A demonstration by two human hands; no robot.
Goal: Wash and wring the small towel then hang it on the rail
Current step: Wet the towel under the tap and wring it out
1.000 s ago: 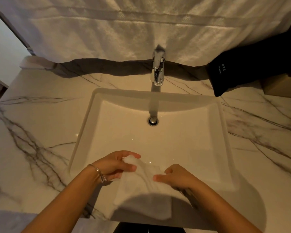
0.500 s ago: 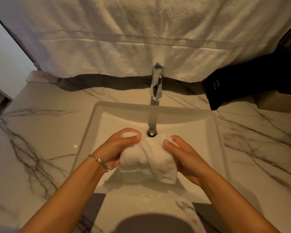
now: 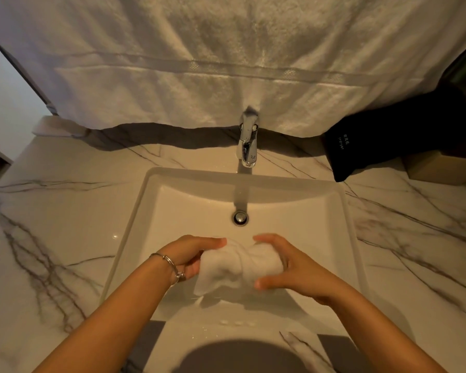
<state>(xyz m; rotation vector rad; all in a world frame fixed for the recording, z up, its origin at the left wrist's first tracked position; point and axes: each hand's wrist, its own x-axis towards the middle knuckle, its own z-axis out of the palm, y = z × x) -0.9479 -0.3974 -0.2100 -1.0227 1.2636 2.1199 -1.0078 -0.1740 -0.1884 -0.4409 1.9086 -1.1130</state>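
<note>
A small white towel (image 3: 234,266), bunched and pinched in at its middle, is held over the near part of the white sink (image 3: 331,238). My left hand (image 3: 189,253), with a thin bracelet on its wrist, grips the towel's left end. My right hand (image 3: 291,265) grips its right end, fingers curled over the top and thumb beneath. The chrome tap (image 3: 247,142) stands behind the sink with no water visible from it. No rail is in sight.
A large white towel (image 3: 226,63) hangs across the back, down to the tap. A black bag (image 3: 374,141) and a brown box (image 3: 439,168) sit at the back right. Marble counter (image 3: 59,224) surrounds the sink. The drain (image 3: 240,217) lies mid-basin.
The towel went from lying draped over the sink's front edge to being lifted and bunched between both hands; since then the hands have turned slightly and squeezed it tighter at the middle.
</note>
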